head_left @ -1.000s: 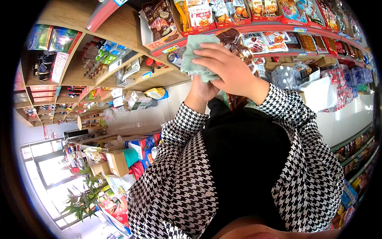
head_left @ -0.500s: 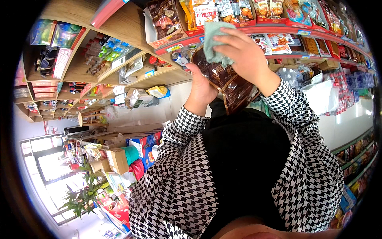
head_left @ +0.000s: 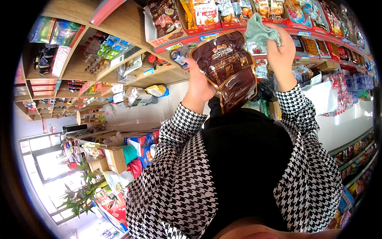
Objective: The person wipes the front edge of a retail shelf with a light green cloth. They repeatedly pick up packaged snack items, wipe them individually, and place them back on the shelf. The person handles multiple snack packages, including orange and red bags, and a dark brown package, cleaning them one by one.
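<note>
A large dark brown snack bag (head_left: 227, 65) with shiny, wrinkled plastic hangs tilted in front of my chest. My left hand (head_left: 197, 84) grips its left edge, thumb pointing up and the other fingers hidden behind the bag. Off the bag's upper right corner, my right hand (head_left: 281, 49) is closed on a pale green cloth (head_left: 260, 32), which is bunched and droops to the left of the fingers. The cloth is apart from the bag's front or only at its edge; I cannot tell exactly.
Ahead runs a red-edged shelf (head_left: 199, 38) of packaged snacks, with another brown bag (head_left: 164, 18) in a box at its left end. A can (head_left: 179, 58) stands below it. Wooden shelves (head_left: 131, 44) fill the left; wrapped bottles (head_left: 341, 93) are stacked at right. A cardboard box (head_left: 116, 160) lies lower left.
My right hand has lifted the cloth off the bag's upper front and moved right. The bag's face now shows more fully, still in my left hand.
</note>
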A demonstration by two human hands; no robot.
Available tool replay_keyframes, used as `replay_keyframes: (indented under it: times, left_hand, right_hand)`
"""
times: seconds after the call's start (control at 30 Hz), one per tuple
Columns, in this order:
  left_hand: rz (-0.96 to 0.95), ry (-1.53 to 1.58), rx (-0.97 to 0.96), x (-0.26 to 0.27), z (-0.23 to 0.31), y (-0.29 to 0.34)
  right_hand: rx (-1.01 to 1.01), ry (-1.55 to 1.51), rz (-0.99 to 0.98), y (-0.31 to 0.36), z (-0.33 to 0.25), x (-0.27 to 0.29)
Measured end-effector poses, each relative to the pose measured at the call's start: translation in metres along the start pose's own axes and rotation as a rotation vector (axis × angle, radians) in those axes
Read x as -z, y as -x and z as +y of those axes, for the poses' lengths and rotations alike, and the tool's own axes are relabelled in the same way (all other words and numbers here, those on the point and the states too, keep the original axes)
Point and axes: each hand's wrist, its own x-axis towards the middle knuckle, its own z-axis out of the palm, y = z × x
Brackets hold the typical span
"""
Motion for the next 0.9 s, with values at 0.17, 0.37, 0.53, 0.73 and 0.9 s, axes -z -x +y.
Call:
replay_keyframes:
  times: [0.17, 0.37, 0.53, 0.73, 0.9]
  left_hand:
    - [-0.066, -0.12, 0.0, 0.003, -0.013, -0.008]
    - [0.055, -0.026, 0.043, 0.007, -0.01, -0.009]
    - [0.0, 0.041, -0.045, 0.011, -0.01, -0.009]
    - [0.03, -0.033, -0.141, 0.017, -0.002, -0.009]
    - [0.079, -0.087, -0.361, 0.038, 0.007, -0.019]
  right_hand:
    - [0.294, -0.039, -0.196, 0.01, -0.037, -0.018]
    - [0.394, 0.12, -0.539, 0.045, -0.056, -0.045]
    - [0.468, 0.122, -0.605, 0.056, -0.048, -0.045]
    - [0.403, -0.137, -0.714, 0.075, -0.036, -0.037]
    - [0.355, -0.32, -0.846, 0.074, -0.037, -0.021]
